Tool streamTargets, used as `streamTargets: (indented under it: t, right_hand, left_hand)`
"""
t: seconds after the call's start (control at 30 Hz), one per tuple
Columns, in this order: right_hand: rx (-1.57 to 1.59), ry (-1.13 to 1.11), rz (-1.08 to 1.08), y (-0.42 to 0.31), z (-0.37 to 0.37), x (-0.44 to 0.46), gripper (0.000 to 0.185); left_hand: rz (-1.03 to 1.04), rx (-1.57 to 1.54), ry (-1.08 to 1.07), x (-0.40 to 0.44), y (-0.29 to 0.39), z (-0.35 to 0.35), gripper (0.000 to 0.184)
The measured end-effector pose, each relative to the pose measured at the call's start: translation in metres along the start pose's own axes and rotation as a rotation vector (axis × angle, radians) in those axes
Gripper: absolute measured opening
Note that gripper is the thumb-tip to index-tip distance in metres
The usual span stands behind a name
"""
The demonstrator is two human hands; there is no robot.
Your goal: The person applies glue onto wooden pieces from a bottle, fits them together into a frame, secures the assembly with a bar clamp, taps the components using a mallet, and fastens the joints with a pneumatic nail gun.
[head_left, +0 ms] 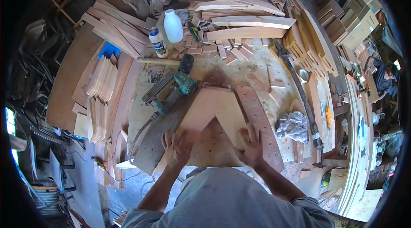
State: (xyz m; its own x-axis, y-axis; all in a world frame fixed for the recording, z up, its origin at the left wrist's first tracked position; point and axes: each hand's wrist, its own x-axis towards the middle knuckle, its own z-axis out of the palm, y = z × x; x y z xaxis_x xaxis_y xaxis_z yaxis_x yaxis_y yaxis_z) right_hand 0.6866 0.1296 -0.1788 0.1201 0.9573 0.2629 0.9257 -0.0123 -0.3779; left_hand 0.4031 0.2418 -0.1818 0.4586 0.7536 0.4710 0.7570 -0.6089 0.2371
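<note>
Two flat wooden pieces meet in an upside-down V, the left piece point(199, 110) and the right piece point(231, 121), on a dark work board point(205, 153). My left hand point(176, 147) lies by the lower end of the left piece, fingers spread. Beside the lower end of the right piece is my right hand point(251, 146), its fingers also apart. Neither hand grips anything; exact contact is hard to make out. A reddish board with small holes point(262, 127) flanks the V on the right. Left of it rests a green and black nail gun point(173, 93) with a hose.
Behind the nail gun lies a mallet point(186, 63), near a glue bottle point(158, 44) and a white jug point(173, 26). Small wood blocks point(231, 52) are heaped at the back. A long bar clamp point(303, 104) and crumpled plastic point(293, 126) sit right. Another person point(381, 76) is far right.
</note>
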Motion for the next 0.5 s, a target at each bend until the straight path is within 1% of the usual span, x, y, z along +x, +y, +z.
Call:
streamTargets:
  t: [0.1,0.2,0.3,0.5]
  right_hand:
    - [-0.102,0.063,0.014,0.007,-0.002,0.035,0.075]
    - [-0.045,0.054,-0.032,0.017,0.007,0.046,0.075]
    - [0.006,0.028,-0.055,0.022,0.011,0.033,0.076]
    - [0.000,0.020,-0.004,0.015,0.012,0.039,0.074]
  left_hand:
    - [0.034,0.042,0.103,0.024,-0.005,0.019,0.044]
    - [0.001,0.018,0.087,0.031,-0.009,0.031,0.044]
    - [-0.029,-0.022,0.049,0.024,-0.005,0.036,0.045]
    - [-0.028,-0.225,0.167,0.031,-0.012,0.034,0.032]
